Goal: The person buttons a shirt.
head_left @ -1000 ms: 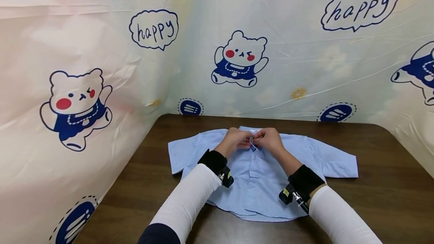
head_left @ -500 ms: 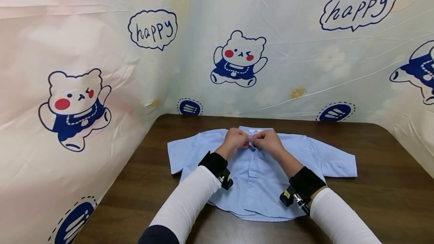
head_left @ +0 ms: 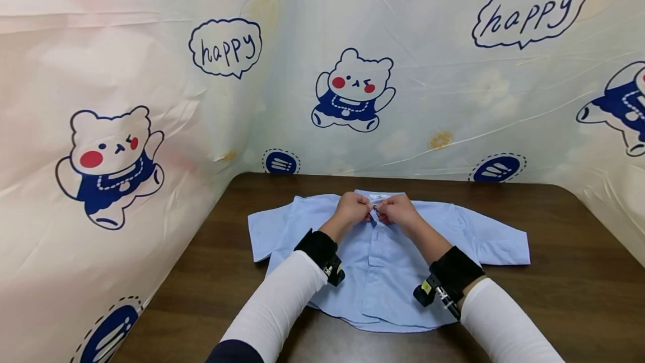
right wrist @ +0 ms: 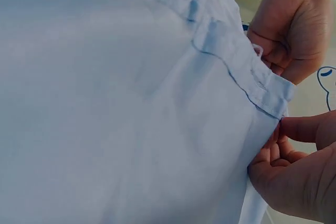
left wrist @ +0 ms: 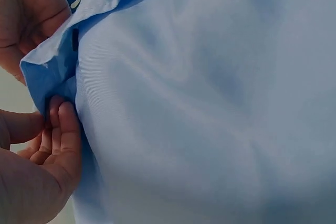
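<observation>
Blue cotton shirt lies flat mid-table; at its twelve o'clock edge the left hand and right hand both pinch the collar placket. Best keep both edges taut and aligned.

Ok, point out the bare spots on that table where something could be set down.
The brown table is bare to the right of the blue shirt, out to the printed sheet. Bare strips also lie left of the shirt and behind its collar. The middle is crowded: the left hand and right hand pinch the collar there.
</observation>
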Demonstrator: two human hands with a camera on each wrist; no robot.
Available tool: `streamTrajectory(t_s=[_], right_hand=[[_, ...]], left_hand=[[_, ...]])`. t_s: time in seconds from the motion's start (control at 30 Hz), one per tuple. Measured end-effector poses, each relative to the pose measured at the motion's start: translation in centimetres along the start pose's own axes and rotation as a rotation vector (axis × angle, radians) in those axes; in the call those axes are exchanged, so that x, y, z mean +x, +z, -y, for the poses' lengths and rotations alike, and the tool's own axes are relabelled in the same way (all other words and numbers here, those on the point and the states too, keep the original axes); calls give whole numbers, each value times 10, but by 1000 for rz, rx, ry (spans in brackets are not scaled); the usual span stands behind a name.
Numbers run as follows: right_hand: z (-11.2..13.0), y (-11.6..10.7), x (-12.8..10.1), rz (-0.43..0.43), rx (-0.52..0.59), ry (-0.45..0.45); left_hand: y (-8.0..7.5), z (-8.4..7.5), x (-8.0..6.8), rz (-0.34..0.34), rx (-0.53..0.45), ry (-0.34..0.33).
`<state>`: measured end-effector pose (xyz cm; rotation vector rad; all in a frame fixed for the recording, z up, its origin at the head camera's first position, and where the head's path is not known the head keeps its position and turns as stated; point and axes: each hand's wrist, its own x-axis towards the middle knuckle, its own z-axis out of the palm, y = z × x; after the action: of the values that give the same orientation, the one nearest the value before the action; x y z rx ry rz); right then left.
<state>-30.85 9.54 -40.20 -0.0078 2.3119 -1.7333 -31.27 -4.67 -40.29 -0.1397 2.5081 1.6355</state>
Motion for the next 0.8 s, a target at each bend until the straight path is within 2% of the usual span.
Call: streamTrajectory(t_s=[0.13, 0.2, 0.23, 0.3, 0.37, 0.43, 0.5, 0.6, 0.7, 0.8], right_hand=[[1, -1, 3, 67, 132, 68], [1, -2, 5, 77, 167, 83], [1, -2, 5, 74, 165, 78], [0, -1, 4, 42, 125, 54], [-1, -1, 1, 1, 40, 1], [-1, 0, -6, -49, -97, -76], [-3, 0, -15, -79, -254, -167], [-6, 4, -33, -68, -488, -272], [-11, 10, -47, -19, -653, -303], [-14, 15, -57, -9, -730, -278]], left_hand=[[2, 2, 2, -56, 173, 91], [3, 3, 3, -96, 226, 121], [3, 3, 3, -109, 226, 124], [3, 5, 2, -108, 164, 104], [1, 6, 0, -82, 83, 73], [-2, 8, -5, -35, 9, 36], [-6, 10, -12, 33, -54, -7], [-11, 14, -26, 149, -97, -66], [-13, 17, -38, 253, -151, -124], [-12, 20, -48, 312, -186, -150]])
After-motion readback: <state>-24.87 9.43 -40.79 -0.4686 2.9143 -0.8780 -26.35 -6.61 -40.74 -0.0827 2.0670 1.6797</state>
